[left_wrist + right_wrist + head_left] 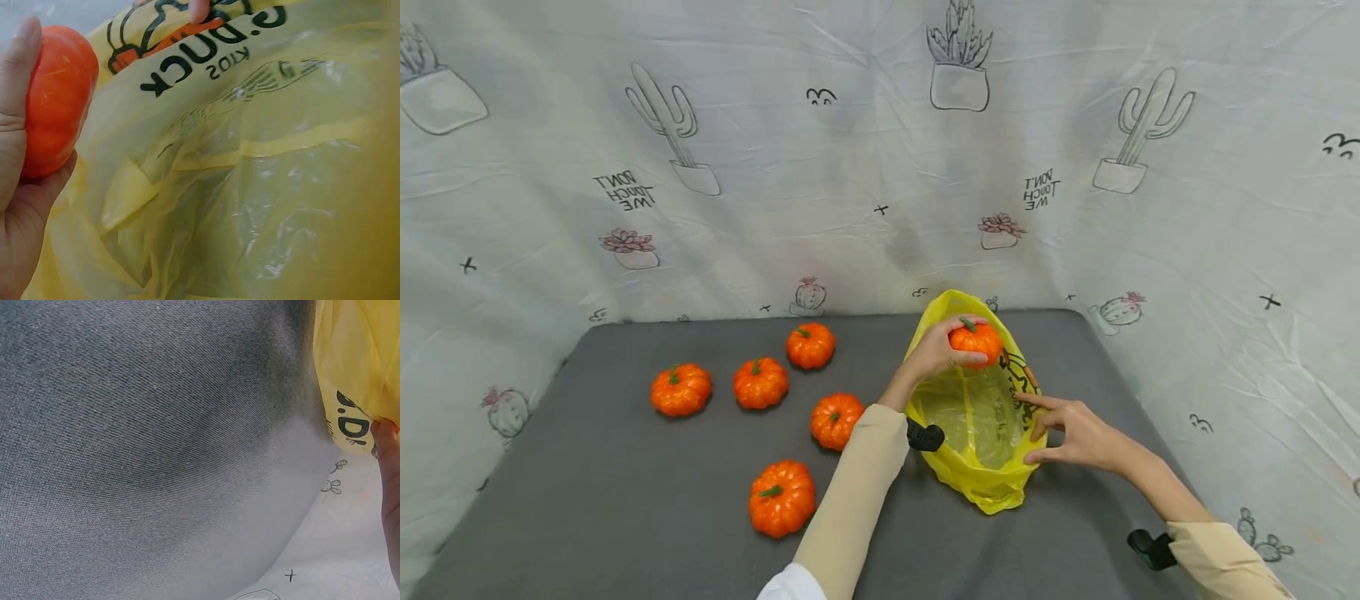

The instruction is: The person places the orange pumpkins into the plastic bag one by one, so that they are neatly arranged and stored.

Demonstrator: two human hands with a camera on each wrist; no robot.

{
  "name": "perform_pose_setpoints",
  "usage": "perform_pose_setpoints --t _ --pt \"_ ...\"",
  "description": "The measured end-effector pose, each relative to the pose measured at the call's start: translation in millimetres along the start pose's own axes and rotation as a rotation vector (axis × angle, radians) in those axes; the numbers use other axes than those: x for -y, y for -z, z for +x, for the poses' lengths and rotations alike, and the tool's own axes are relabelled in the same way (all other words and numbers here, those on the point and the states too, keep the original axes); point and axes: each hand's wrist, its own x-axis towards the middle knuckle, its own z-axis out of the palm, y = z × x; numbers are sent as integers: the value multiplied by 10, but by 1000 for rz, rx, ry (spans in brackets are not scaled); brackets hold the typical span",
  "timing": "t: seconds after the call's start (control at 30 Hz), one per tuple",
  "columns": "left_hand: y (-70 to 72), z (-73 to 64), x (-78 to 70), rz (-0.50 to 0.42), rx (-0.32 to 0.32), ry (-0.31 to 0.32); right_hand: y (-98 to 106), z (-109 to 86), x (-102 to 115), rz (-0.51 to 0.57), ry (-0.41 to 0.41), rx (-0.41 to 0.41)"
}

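Observation:
In the head view, my left hand (pixel 934 350) grips a small orange toy pumpkin (pixel 976 346) with a green stem, over the open mouth of a yellow plastic bag (pixel 981 487). The left wrist view shows this pumpkin (pixel 61 103) between thumb and fingers, beside the bag's printed wall (pixel 206 69). My right hand (pixel 1078 433) holds the bag's right rim, one finger reaching over the edge to the inside. Part of that hand (pixel 390 469) appears at the bag's edge in the right wrist view. The visible inside of the bag shows no pumpkin lying in it.
Several more toy pumpkins lie left of the bag on the grey table (pixel 610 500): a front one (pixel 782 498), one near my left forearm (pixel 837 421), and others farther back, including the leftmost (pixel 681 390). A white printed curtain (pixel 865 167) surrounds the table's back and sides.

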Motion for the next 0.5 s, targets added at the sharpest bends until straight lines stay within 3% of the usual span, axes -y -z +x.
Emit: perform_pose_setpoints --t 0.27,0.5 --pt "40 47 58 31 -77 8 -32 24 14 28 54 -27" --pt "-195 101 197 48 -242 -45 -48 -26 6 64 50 -28"
